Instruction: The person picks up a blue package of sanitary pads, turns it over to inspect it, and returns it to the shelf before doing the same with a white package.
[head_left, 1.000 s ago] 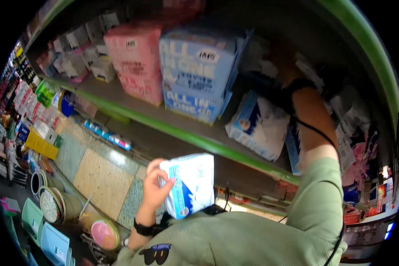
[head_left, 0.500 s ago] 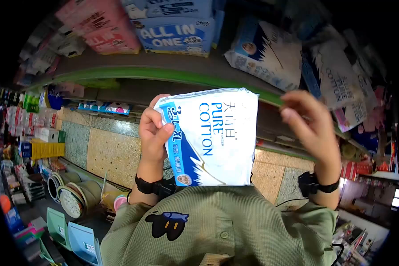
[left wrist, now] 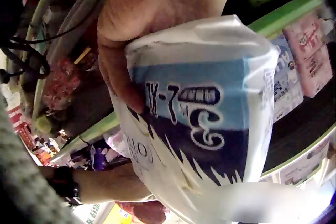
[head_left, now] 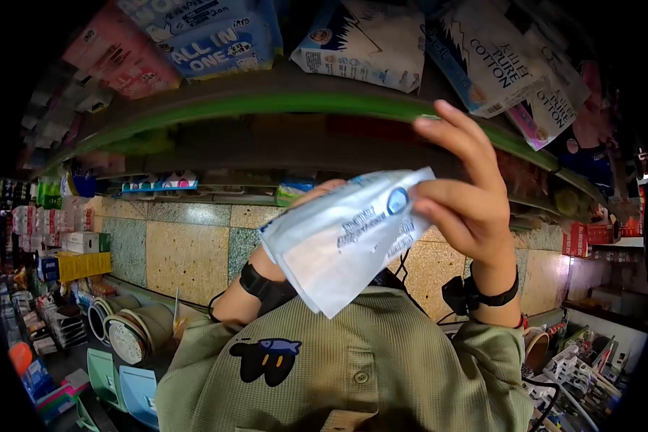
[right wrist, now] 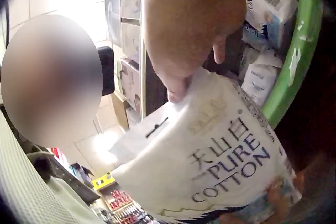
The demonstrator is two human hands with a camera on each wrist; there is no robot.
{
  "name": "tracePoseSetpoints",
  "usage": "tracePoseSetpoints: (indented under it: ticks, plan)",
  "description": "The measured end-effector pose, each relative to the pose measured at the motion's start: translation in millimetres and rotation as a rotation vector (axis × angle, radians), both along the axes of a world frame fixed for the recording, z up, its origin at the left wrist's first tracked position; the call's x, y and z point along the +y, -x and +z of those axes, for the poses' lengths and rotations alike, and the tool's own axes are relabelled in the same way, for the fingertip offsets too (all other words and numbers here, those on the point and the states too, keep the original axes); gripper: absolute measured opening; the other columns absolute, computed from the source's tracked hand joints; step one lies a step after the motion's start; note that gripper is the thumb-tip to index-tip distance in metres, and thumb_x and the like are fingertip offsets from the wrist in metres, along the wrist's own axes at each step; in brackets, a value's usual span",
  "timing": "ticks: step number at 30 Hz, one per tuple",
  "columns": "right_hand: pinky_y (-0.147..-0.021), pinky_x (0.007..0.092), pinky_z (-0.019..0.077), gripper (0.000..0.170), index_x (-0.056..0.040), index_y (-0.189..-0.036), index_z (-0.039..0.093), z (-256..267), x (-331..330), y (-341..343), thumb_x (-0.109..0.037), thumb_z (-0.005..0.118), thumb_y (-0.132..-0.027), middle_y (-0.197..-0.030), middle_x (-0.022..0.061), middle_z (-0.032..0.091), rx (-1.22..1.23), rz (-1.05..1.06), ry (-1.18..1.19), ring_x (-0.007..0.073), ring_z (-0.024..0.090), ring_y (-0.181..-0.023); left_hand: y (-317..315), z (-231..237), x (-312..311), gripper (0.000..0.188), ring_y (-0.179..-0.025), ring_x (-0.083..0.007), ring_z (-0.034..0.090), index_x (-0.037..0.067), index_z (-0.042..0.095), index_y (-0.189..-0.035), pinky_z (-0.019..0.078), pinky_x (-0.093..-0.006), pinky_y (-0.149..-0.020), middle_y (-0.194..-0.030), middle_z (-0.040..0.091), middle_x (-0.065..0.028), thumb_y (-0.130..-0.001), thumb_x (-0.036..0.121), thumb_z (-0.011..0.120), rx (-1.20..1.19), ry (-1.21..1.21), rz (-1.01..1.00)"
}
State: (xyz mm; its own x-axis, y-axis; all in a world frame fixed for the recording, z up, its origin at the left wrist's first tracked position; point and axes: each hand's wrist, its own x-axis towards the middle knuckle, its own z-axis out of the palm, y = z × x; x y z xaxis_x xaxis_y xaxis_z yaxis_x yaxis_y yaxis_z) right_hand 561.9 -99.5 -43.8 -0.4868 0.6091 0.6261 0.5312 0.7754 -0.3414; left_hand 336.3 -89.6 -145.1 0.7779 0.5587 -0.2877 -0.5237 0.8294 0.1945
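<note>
A soft white and blue PURE COTTON pack of sanitary pants (head_left: 353, 241), marked 3 and L-XL in the left wrist view, is held in front of the chest. It is tilted, its plainer printed back facing the head camera. My left hand (left wrist: 139, 19) grips one end, fingers curled over the edge; in the head view the pack mostly hides this hand. At the opposite edge my right hand (head_left: 468, 194) pinches the plastic between thumb and finger, its other fingers raised. The right wrist view shows that pinch beside a small hanging slot in the wrapper.
Ahead runs a green-edged shelf (head_left: 309, 103) bearing similar PURE COTTON packs (head_left: 493, 54), blue ALL IN ONE packs (head_left: 219, 47) and pink packs (head_left: 122, 54). Tiled floor (head_left: 187, 245) lies below. Buckets (head_left: 133, 335) and plastic dustpans (head_left: 137, 389) stand at lower left.
My right hand came back from the shelf and now pinches the pack's edge. The pack, earlier front up in my left hand, has turned over to show its back. The view shifted downward.
</note>
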Motion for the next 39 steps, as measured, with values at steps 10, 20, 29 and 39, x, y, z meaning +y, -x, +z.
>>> tracePoseSetpoints:
  ticks: [10, 20, 29, 39]
  plan:
    - [-0.058, 0.0188, 0.0392, 0.023, 0.0021, -0.087, 0.062, -33.5, -27.8, -6.9, -0.021, 0.060, -0.092, -0.073, -0.0020, 0.058, 0.737, -0.271, 0.721, 0.0034, 0.048, -0.065, 5.4, -40.0, -21.7, 0.080, -0.122, -0.0270, 0.048, 0.004, 0.030, -0.139, 0.0465, -0.0424, -0.096, -0.135, 0.044, -0.0173, -0.080, 0.045, 0.067, -0.272, -0.134, 0.332]
    - [-0.059, 0.0178, 0.0412, 0.017, -0.0001, -0.089, 0.062, -26.0, -54.5, -13.7, -0.016, 0.058, -0.092, -0.076, -0.0010, 0.061, 1.064, -0.035, 0.905, 0.0038, 0.052, -0.065, 45.3, -41.7, -61.6, 0.096, -0.117, -0.0210, 0.050, -0.003, 0.036, -0.135, 0.0394, -0.0329, -0.099, -0.127, 0.052, -0.0126, -0.056, 0.023, 0.086, 0.559, -0.855, 0.339]
    - [-0.061, 0.0202, 0.0419, 0.022, 0.0002, -0.087, 0.061, -18.9, -67.9, -11.3, -0.020, 0.054, -0.094, -0.080, 0.0024, 0.062, 1.094, 0.025, 0.863, 0.0055, 0.052, -0.068, 39.1, -38.7, -63.3, 0.081, -0.108, -0.0207, 0.057, -0.005, 0.042, -0.128, 0.0442, -0.0327, -0.094, -0.118, 0.057, -0.0129, -0.062, 0.021, 0.081, 0.531, -0.858, 0.414]
    - [-0.110, 0.0456, 0.0225, 0.122, -0.0052, -0.144, 0.028, -34.5, -26.9, -18.0, -0.041, 0.091, -0.045, -0.148, 0.0204, 0.027, 0.405, 0.277, 0.464, 0.0351, 0.026, -0.137, -11.5, -84.9, -23.4, 0.049, -0.099, -0.0342, 0.063, -0.010, 0.050, -0.121, 0.0557, -0.0389, -0.080, -0.113, 0.061, -0.0246, -0.084, 0.022, 0.046, -0.293, -0.133, -0.036]
